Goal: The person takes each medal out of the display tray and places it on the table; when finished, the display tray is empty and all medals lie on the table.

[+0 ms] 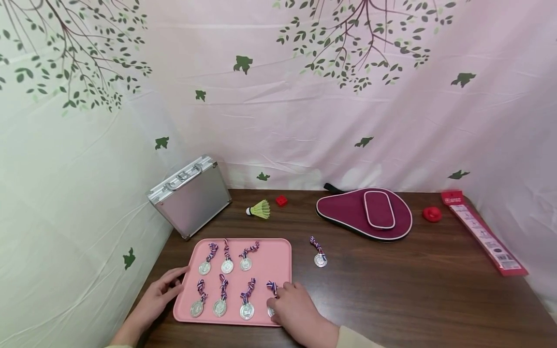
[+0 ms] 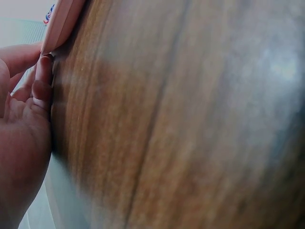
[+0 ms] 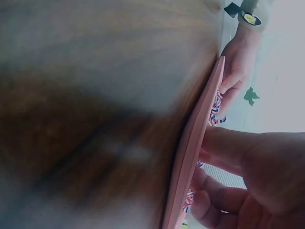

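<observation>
A pink tray (image 1: 274, 251) lies on the table with several silver medals on it, each on a knotted red, white and blue ribbon. My left hand (image 1: 157, 296) touches the tray's left rim with relaxed fingers. In the left wrist view, fingertips of the left hand (image 2: 26, 90) meet the rim's edge. At the tray's lower right corner, my right hand (image 1: 300, 309) holds a medal (image 1: 271, 311), partly covered by the fingers. Its ribbon (image 1: 271, 286) shows above them. In the right wrist view, the right hand's curled fingers (image 3: 202, 202) reach over the rim. Another medal (image 1: 320, 260) lies right of the tray.
A silver case (image 1: 196, 200) stands behind the tray at the left. Further back lie a yellow shuttlecock (image 1: 259, 210) and a small red block (image 1: 281, 200). A maroon paddle case (image 1: 348, 208), a round red object (image 1: 432, 214) and a long red package (image 1: 487, 237) lie right.
</observation>
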Motion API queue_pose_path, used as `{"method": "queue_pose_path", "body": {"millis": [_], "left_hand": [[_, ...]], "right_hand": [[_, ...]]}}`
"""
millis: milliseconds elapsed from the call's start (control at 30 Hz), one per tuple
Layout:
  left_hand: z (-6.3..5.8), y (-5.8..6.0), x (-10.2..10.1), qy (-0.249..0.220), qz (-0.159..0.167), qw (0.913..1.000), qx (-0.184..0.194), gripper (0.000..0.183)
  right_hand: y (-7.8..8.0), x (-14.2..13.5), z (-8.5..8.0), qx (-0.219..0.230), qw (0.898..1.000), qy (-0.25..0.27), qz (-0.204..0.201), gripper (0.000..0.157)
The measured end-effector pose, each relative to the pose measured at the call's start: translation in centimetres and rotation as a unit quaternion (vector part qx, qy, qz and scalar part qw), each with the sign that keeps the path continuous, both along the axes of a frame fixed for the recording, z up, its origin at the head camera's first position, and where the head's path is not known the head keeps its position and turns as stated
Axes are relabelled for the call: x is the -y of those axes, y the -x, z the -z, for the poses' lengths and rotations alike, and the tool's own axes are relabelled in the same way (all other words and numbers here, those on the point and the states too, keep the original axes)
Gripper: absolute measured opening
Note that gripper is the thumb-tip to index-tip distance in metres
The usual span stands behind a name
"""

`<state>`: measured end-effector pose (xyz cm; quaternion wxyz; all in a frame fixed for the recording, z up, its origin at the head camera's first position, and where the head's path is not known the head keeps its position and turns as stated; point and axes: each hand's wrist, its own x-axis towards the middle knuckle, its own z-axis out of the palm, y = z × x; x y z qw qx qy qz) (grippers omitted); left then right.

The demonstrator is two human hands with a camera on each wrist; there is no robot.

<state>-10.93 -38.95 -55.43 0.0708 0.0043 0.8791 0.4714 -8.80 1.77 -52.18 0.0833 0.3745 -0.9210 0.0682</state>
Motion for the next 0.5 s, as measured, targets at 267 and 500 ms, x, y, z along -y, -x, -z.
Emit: {"method": "queue_pose_path", "body": {"millis": [267,500], "left_hand": [[-0.05,0.00,-0.17,0.008,-0.002,1.0000,0.000,0.041],[-0.09,-0.10,-0.14,0.012,-0.005,0.9999,0.001,0.041]], "right_hand": [[-0.79,0.16,0.12,-0.054,0.998,-0.014,0.024,0.013],[-0.90,0.17,0.05,-0.039,0.998,-0.004,0.045,0.027]]}}
